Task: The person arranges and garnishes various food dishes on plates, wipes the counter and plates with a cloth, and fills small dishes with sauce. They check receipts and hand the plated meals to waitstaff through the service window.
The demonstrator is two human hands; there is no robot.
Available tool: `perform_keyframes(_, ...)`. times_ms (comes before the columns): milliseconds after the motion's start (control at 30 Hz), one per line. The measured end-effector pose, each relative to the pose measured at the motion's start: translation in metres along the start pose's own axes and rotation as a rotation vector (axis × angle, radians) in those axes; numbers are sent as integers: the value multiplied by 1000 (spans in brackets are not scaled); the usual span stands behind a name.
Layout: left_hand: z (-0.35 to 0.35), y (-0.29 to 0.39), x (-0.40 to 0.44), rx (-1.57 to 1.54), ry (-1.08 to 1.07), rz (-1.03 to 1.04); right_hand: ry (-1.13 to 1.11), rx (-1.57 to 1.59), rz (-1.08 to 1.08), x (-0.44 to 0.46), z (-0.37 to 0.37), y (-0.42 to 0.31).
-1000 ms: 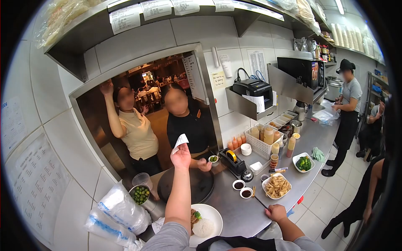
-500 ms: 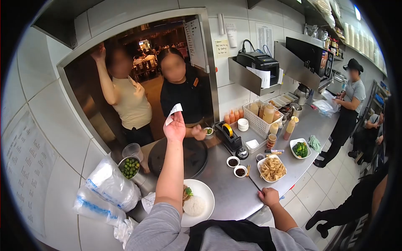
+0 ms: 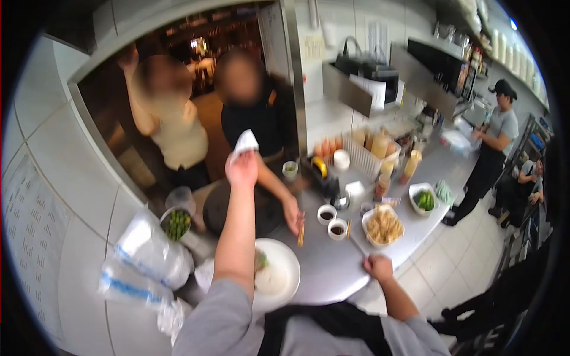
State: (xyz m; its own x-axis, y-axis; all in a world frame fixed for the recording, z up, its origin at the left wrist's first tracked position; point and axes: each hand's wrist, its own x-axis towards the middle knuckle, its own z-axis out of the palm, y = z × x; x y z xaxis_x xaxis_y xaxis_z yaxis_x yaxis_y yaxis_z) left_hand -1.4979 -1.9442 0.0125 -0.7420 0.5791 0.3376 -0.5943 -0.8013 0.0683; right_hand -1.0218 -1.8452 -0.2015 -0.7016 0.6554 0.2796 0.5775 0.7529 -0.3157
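My left hand (image 3: 241,169) is raised in front of the service window, closed on a white paper slip (image 3: 246,142). At the counter's front edge my right hand (image 3: 378,267) is closed round the end of a thin dark stick (image 3: 358,245). Beyond it lies a dish of fried food (image 3: 384,226), with two cups of dark sauce (image 3: 338,229) to its left. Below my left forearm is a white plate with rice (image 3: 288,267), partly hidden by the arm. A co-worker's hand (image 3: 293,215) reaches over the counter, by a small wooden piece (image 3: 301,235).
Two people stand behind the window. A round black tray (image 3: 217,216), a pot of green fruit (image 3: 177,223) and plastic-wrapped packs (image 3: 148,249) are at the left. Sauce bottles (image 3: 411,167), a bowl of greens (image 3: 423,199) and a green cloth (image 3: 443,191) are at the right, where another person stands.
The co-worker's hand has moved from beside the small green-filled cup toward me over the counter. The view has shifted and blurred. My hands still hold the slip and the stick.
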Motion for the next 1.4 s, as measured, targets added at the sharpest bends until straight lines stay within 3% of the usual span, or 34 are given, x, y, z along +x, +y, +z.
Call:
perform_keyframes(33, 25, -10, 17, 43, 8, 49, 37, -4, -12, 19, 6, 14)
perform_keyframes(100, 8, 2, 7, 40, 22, 13, 15, -14, 14, 21, -7, 3)
perform_keyframes(167, 13, 1, 24, -60, -148, -70, 39, -46, -10, 20, -9, 1)
perform_keyframes(200, 12, 0, 24, -8, -36, -21, 52, -33, -21, 24, -12, 1)
perform_keyframes(433, 17, 1, 6, 52, -41, -45, 61, -31, -27, 20, -8, 3)
perform_keyframes(567, 19, 34, -23, 196, -4, -112, 103, -7, -39, 19, -8, 3)
perform_keyframes(700, 1, 100, -67, 587, 151, -35, 79, 15, -21, 21, -13, 2)
perform_keyframes(867, -1, 163, -144, 846, 282, 337, 84, 23, -30, 20, -11, 3)
perform_keyframes(967, -24, 195, -186, 1039, 552, 432, 76, 31, -37, 21, -9, 5)
perform_keyframes(1100, -44, 201, -226, 1094, 643, 427, 92, 30, -30, 20, -9, 4)
perform_keyframes(1200, -78, 209, -242, 1698, 737, 438, 92, 30, -30, 20, -11, 2)
perform_keyframes(1300, -73, 196, -254, 1845, 719, 446, 81, 12, -26, 19, -11, 2)
perform_keyframes(1400, -55, 185, -267, 2056, 650, 620, 78, -4, -33, 23, -11, 3)
